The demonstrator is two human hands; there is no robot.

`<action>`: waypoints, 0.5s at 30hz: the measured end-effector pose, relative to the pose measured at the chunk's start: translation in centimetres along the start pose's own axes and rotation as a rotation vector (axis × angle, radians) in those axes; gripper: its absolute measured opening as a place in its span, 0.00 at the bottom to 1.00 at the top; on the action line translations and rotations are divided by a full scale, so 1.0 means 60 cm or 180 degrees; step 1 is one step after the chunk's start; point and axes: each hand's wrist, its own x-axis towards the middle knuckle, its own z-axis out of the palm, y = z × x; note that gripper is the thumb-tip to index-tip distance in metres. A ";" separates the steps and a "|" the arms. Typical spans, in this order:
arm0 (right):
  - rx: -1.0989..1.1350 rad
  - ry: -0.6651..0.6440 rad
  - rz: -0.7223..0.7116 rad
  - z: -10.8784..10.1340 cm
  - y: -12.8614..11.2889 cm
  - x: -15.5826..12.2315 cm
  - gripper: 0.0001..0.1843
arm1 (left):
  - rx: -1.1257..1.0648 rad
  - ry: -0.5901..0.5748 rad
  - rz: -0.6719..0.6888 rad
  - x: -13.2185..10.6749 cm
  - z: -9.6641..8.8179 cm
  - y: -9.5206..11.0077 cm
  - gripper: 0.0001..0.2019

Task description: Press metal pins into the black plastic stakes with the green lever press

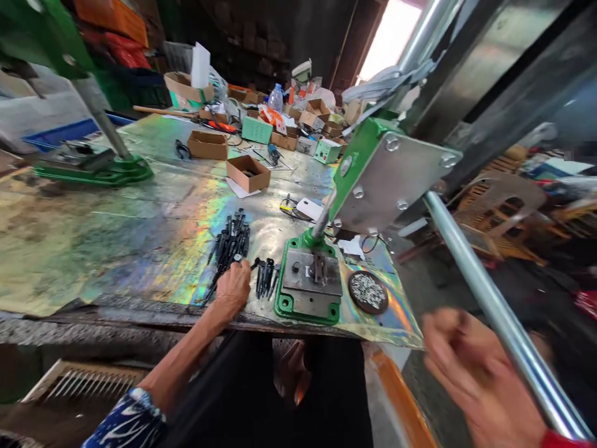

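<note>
My left hand [232, 289] rests at the near edge of the bench, with its fingers pinching a black part from a pile of long black parts [231, 252]. A smaller group of black parts [265, 278] lies just to the right. Beyond that stands a green-based hand press with a steel die plate [310, 283]. My right hand [480, 379] is blurred at the lower right, with curled fingers beside the press's steel lever bar [506, 314]. Nothing shows in it. A round dark pad of small silver pieces [368, 292] lies next to the press.
An iridescent foil sheet [140, 218] covers the bench. A second green press [93, 168] stands at the left. Cardboard boxes [247, 173], a small green box [327, 150] and scattered tools crowd the far side. A wicker-patterned chair [499, 211] stands at the right.
</note>
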 end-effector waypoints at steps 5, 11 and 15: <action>-0.0987 0.0269 -0.0310 -0.028 0.098 0.114 0.18 | -0.0046 -0.0143 -0.0012 0.006 -0.009 -0.007 0.16; -0.2516 0.0325 -0.0489 -0.051 0.228 0.176 0.13 | 0.0007 -0.0101 0.0163 0.000 -0.008 -0.007 0.14; -0.3348 0.0222 -0.0670 -0.051 0.251 0.186 0.10 | -0.0211 0.0099 0.0109 0.003 0.001 -0.011 0.12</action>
